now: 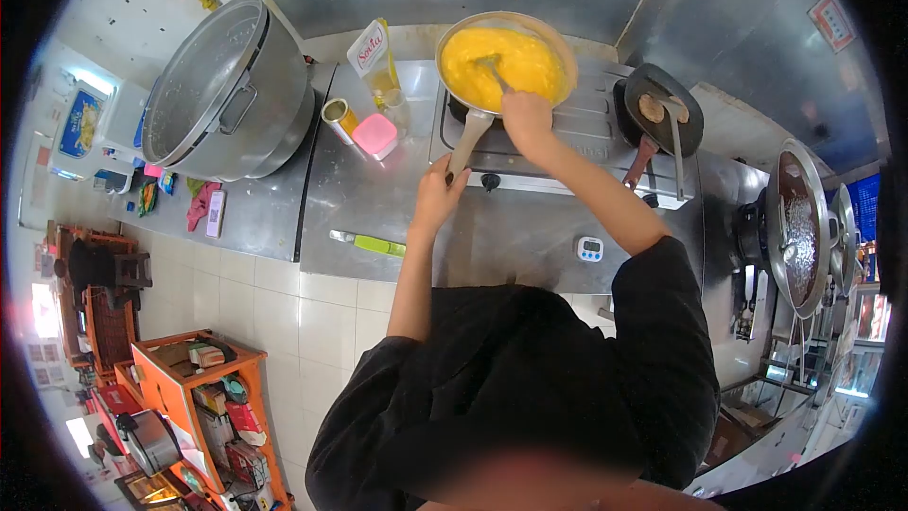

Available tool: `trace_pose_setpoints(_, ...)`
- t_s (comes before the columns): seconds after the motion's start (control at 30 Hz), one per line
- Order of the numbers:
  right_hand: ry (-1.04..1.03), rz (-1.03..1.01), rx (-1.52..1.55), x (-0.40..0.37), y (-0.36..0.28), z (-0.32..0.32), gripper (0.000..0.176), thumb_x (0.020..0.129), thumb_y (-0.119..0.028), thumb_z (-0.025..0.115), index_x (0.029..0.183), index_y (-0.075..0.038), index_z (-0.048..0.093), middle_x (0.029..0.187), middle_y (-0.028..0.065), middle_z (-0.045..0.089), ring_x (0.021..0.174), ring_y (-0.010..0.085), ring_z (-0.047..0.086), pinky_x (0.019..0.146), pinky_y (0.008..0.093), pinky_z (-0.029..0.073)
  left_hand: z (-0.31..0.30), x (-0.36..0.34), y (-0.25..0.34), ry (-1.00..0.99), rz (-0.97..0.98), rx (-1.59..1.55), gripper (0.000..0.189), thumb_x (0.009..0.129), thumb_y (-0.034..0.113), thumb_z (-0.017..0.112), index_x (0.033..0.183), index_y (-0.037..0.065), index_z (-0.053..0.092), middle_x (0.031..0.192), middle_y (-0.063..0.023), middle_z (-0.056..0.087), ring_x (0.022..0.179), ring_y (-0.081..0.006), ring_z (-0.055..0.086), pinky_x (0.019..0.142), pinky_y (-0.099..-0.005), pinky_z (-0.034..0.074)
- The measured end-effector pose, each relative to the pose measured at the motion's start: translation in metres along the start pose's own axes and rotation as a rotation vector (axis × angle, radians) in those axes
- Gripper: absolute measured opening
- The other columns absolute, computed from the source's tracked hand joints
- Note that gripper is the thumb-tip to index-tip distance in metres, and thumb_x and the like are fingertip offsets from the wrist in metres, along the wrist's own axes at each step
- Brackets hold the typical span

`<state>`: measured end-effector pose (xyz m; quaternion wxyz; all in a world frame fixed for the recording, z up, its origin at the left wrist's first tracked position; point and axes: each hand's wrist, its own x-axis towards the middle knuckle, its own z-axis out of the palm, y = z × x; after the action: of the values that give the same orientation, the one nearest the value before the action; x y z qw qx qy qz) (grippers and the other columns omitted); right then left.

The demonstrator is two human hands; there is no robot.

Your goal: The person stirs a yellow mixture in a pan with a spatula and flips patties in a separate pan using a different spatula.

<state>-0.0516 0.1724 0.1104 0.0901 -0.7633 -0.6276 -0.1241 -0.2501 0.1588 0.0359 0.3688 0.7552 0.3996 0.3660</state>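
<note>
A light-coloured frying pan [564, 45] sits on the left side of the gas stove [605, 123], filled with yellow, egg-like mixture [530, 55]. My left hand [440, 194] is wrapped around the pan's handle [470, 144], which points toward me. Over the pan's near rim, my right hand [527, 118] grips what looks like a fork [493, 68]. Its head rests in the yellow mixture, and its upper end is hidden in my fingers.
Left of the pan stand an oil pouch [375, 57], an open can [338, 115] and a pink-lidded container [375, 135]. A dark pan [693, 99] with browned food occupies the right burner. A green-handled knife [378, 246] and white timer [590, 249] lie on the counter. A large pot [270, 114] stands left.
</note>
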Motion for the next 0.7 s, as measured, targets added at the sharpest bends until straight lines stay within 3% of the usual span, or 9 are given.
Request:
trace_pose_setpoints(0.23,-0.021,0.059,-0.003,-0.012,0.053,-0.01,0.014,0.079,-0.009,0.052,0.077,-0.001,0.064,0.072,0.0171,0.066,0.067,0.033,0.066,0.056,0.0425,0.053,0.002,-0.003,-0.002,0.042,-0.017,-0.027,0.036,0.081,0.017,0.067,0.108,-0.006,0.057,0.088,-0.0239,0.063,0.077,-0.037,0.061,0.068,-0.0391,0.048)
trace_pose_setpoints(0.43,-0.176,-0.022,-0.049,-0.059,0.073,-0.054,0.018,0.084,-0.023,0.055,0.089,-0.011,0.068,0.073,0.016,0.065,0.066,0.0325,0.065,0.057,0.0436,0.052,0.002,-0.002,-0.001,0.041,-0.002,-0.047,0.037,0.081,0.016,0.067,0.109,-0.006,0.056,0.089,-0.0239,0.063,0.077,-0.0362,0.062,0.067,-0.0382,0.049)
trace_pose_setpoints(0.53,-0.166,-0.067,0.075,-0.057,0.086,-0.093,0.023,0.084,-0.025,0.056,0.075,-0.006,0.067,0.07,0.0155,0.065,0.069,0.0343,0.065,0.064,0.0457,0.051,0.0,-0.003,0.003,0.021,-0.038,-0.047,0.038,0.081,0.015,0.067,0.11,-0.006,0.056,0.09,-0.0241,0.063,0.078,-0.0357,0.063,0.068,-0.0377,0.049)
trace_pose_setpoints(0.6,-0.348,-0.072,0.195,-0.038,0.101,-0.12,0.027,0.085,-0.027,0.055,0.076,-0.005,0.067,0.071,0.0168,0.064,0.069,0.0354,0.064,0.063,0.0459,0.051,0.002,-0.004,0.001,0.018,-0.041,-0.044,0.039,0.081,0.015,0.067,0.111,-0.006,0.055,0.091,-0.0242,0.062,0.079,-0.0356,0.063,0.069,-0.0375,0.05)
trace_pose_setpoints(0.7,-0.472,-0.069,0.143,-0.024,0.099,-0.169,0.026,0.086,-0.026,0.054,0.079,-0.004,0.067,0.075,0.0163,0.065,0.071,0.0358,0.063,0.064,0.0464,0.05,0.003,-0.002,-0.005,0.039,-0.05,-0.022,0.041,0.083,0.019,0.066,0.115,-0.005,0.055,0.094,-0.0212,0.064,0.083,-0.0281,0.064,0.069,-0.0331,0.049)
